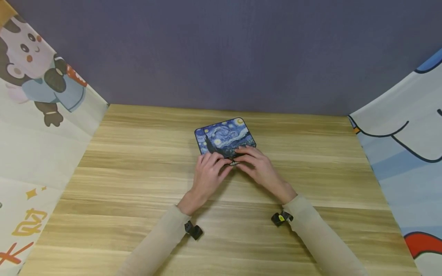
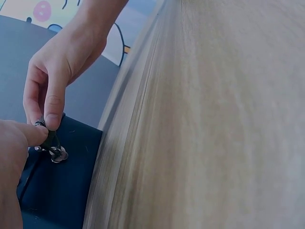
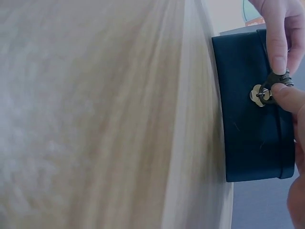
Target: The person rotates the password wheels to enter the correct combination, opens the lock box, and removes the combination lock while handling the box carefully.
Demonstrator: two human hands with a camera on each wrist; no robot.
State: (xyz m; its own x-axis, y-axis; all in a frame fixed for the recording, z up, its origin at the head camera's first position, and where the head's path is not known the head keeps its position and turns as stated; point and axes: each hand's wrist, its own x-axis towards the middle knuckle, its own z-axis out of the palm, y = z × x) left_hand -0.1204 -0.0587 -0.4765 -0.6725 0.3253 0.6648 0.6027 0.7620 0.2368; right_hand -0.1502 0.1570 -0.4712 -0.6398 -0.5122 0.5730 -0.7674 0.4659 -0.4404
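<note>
Two pale sleeves [image 1: 155,241] lay nearest, a small black device [image 1: 193,230] at each wrist. The left hand [image 1: 208,172] had a narrow grip, thumb and fingers pinching a small dark lock [image 3: 280,80]; the right hand [image 1: 260,170] pinched the same lock from the other side, its grip just as narrow. The lock hung at a metal clasp [image 3: 257,96] on the near side of a box [image 1: 226,136], which sat slightly turned toward the table's [image 1: 138,184] far edge, a swirling blue night scene on its lid. Beyond rose a dark wall [image 1: 224,53].
</note>
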